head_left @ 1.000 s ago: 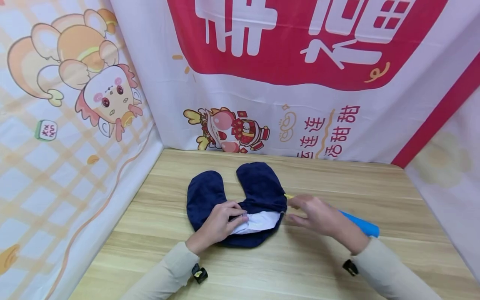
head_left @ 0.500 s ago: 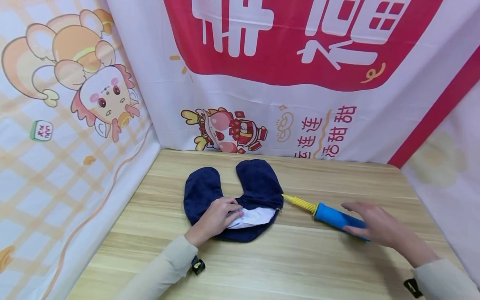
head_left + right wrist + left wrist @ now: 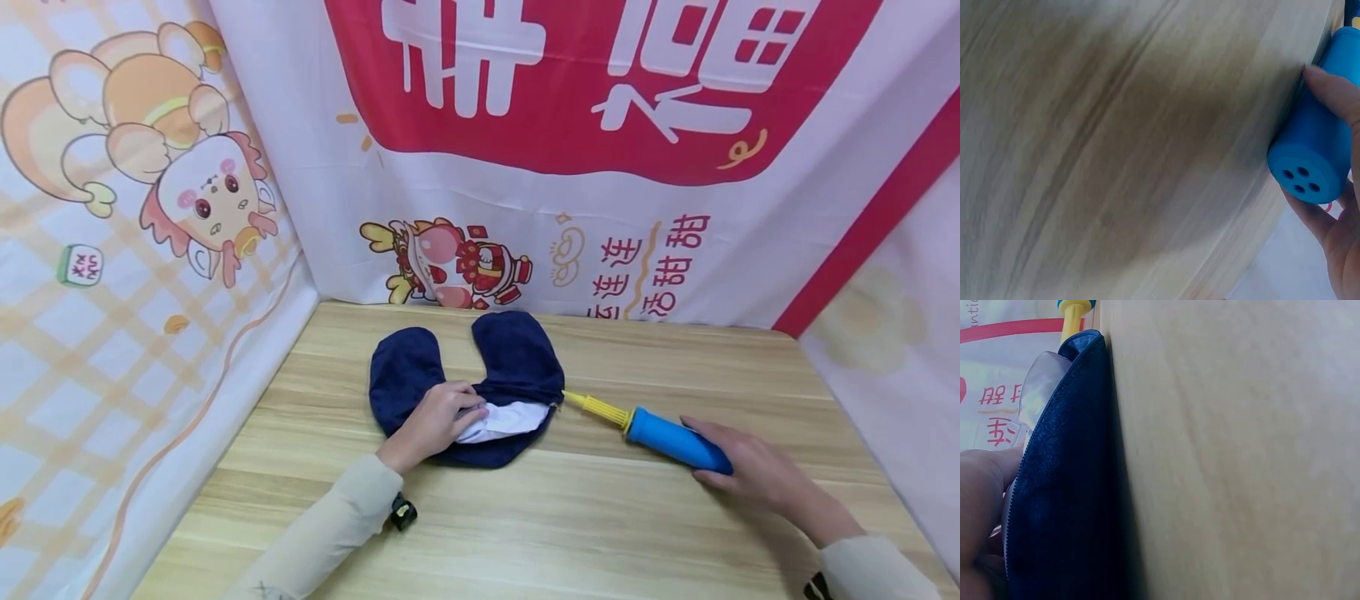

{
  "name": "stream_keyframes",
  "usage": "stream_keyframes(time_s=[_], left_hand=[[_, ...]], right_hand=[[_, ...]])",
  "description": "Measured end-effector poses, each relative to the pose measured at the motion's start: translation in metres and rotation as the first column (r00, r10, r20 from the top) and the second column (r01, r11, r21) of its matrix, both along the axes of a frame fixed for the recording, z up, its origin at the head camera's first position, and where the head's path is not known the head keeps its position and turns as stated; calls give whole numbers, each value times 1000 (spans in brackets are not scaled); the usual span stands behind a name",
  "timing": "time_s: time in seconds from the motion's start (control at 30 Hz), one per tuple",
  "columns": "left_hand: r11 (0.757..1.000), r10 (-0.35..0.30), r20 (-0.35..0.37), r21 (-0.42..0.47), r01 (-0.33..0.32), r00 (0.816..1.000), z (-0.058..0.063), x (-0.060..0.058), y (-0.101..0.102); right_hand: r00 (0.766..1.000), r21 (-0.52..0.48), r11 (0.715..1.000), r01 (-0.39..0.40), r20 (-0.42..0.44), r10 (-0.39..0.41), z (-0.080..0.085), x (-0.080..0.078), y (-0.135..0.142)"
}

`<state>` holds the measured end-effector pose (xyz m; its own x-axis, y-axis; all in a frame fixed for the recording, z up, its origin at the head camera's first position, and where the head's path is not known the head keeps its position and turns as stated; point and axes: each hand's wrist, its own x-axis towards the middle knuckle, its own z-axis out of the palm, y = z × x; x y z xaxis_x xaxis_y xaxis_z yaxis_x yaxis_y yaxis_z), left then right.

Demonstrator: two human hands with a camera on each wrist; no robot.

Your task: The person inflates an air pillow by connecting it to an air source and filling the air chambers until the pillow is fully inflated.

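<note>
A dark blue U-shaped neck pillow (image 3: 521, 350) lies on the table, its zipper open along the curved near side. White inner lining (image 3: 513, 422) shows through the gap. My left hand (image 3: 433, 421) grips the pillow at the opening, fingers curled on the white lining; the zipper edge (image 3: 1019, 469) partly hides them in the left wrist view. To the right lies a blue hand pump (image 3: 667, 437) with a yellow nozzle (image 3: 600, 408), whose tip meets the pillow's right edge. My right hand (image 3: 765, 471) holds the pump's rear end (image 3: 1307, 175), thumb and fingers on opposite sides.
The wooden table (image 3: 600, 533) stretches beneath everything. A printed white and red cloth (image 3: 570, 158) hangs along its back edge. Another patterned cloth (image 3: 97, 350) stands at the left, and a pale cloth (image 3: 877, 333) at the right.
My right hand has left the nozzle by the pillow, moved right along the pump and taken hold of its rear end. My left hand stays on the pillow, which has shifted slightly away from me.
</note>
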<state>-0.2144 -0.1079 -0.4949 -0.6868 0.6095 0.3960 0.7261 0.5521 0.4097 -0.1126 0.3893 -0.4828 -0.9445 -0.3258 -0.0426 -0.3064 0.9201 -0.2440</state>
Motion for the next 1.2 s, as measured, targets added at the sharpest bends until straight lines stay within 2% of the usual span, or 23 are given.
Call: stream_keyframes(time_s=[0.17,0.27,0.33,0.4,0.5,0.8,0.97,1.2], left_hand=[[1000,7,-1,-1,-7,1000,-1,-2,2],[1000,15,-6,-6,-15,1000,0,-2,2],[1000,20,-12,-8,-20,1000,1,-2,3],[1000,21,-16,-2,-21,1000,2,-2,3],[1000,25,-25,2,-25,999,4,-3,5],[999,34,-41,-3,-34,999,3,-4,7],[999,40,-48,-17,-41,998,4,-4,8],[999,44,-60,-27,-46,997,7,-4,9]], right_hand=[[998,-30,999,17,-54,-19,6,7,-4],[985,-28,999,-33,-168,28,11,11,-9],[959,-7,996,-91,-270,86,14,11,-12],[919,22,988,-150,-366,147,18,11,-15],[872,57,977,-203,-444,207,28,10,-21],[818,40,964,-263,-520,245,66,19,-48],[773,37,951,-308,-573,273,92,28,-67],[704,85,915,-394,-613,360,127,37,-96]])
